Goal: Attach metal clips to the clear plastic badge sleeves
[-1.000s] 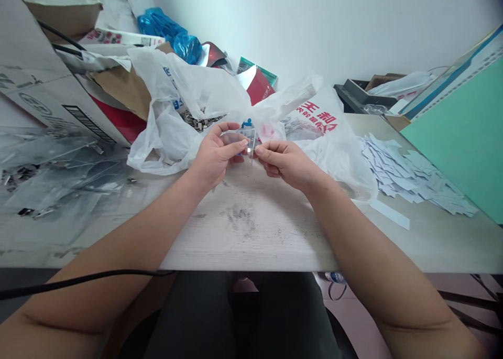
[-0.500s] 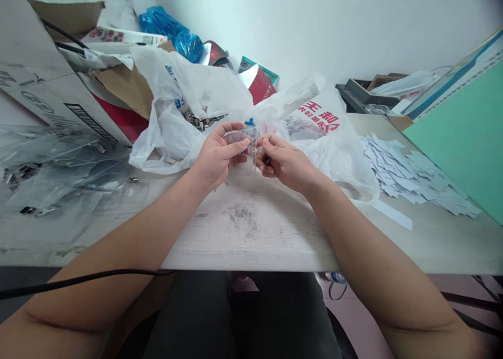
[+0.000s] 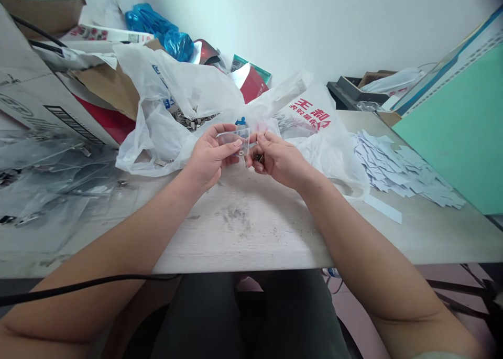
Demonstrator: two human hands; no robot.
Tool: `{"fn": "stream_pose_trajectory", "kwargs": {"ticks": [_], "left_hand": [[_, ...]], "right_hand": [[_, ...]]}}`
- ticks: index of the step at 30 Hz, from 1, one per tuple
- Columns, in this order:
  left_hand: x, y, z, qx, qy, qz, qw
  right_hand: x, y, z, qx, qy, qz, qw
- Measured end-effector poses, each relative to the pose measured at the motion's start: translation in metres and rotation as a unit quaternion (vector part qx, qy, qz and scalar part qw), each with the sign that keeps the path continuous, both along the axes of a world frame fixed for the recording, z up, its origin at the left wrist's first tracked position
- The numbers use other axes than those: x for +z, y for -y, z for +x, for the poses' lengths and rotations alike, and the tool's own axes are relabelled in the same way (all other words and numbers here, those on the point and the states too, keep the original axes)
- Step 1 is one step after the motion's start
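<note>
My left hand (image 3: 208, 157) is closed on a small clear plastic bag (image 3: 245, 134), thumb in front and fingers behind. A tiny shiny metal ring-like piece (image 3: 241, 153) shows at the bag, just below my left thumb tip. My right hand (image 3: 277, 157) is at the bag's right edge, thumb and forefinger pinched together. Its lower fingers curl around small dark metal pieces (image 3: 258, 158). Whether the right fingertips also grip the bag's edge is hard to see. Behind the hands, an open white plastic bag (image 3: 145, 133) has many small metal parts (image 3: 190, 120) in it.
Flat clear bags with metal parts (image 3: 43, 191) lie at the left, near a cardboard box (image 3: 58, 102). A white bag with red print (image 3: 338, 154) is behind my right hand. Paper slips (image 3: 396, 170) are piled at the right beside a green panel (image 3: 451, 118). A black cable (image 3: 90, 282) crosses my left forearm.
The metal piece at the clear bag's right edge now sits further left, against the bag near my left thumb. My right fingertips have risen slightly along the edge. The whole view has shifted slightly.
</note>
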State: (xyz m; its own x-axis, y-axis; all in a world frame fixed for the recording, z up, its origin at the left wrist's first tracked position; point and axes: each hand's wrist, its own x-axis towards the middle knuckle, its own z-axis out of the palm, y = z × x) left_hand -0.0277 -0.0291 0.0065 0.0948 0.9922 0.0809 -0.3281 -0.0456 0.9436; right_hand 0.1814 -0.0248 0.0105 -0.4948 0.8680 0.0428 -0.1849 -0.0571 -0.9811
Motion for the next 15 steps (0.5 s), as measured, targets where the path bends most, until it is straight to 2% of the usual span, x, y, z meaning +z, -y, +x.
{"fn": "stream_pose_trajectory", "kwargs": {"ticks": [5,9,15], "left_hand": [[0.0,0.0,0.001,0.01,0.012,0.001,1.0],[0.002,-0.003,-0.002,0.017,0.016,0.001,1.0],[0.004,-0.007,-0.007,0.048,0.041,-0.009,0.998]], "right_hand": [[0.004,0.0,0.006,-0.008,0.025,0.025,0.999],[0.003,-0.003,0.014,-0.023,0.096,0.061,0.993],[0.001,-0.006,0.018,-0.031,0.096,0.032,0.994]]}}
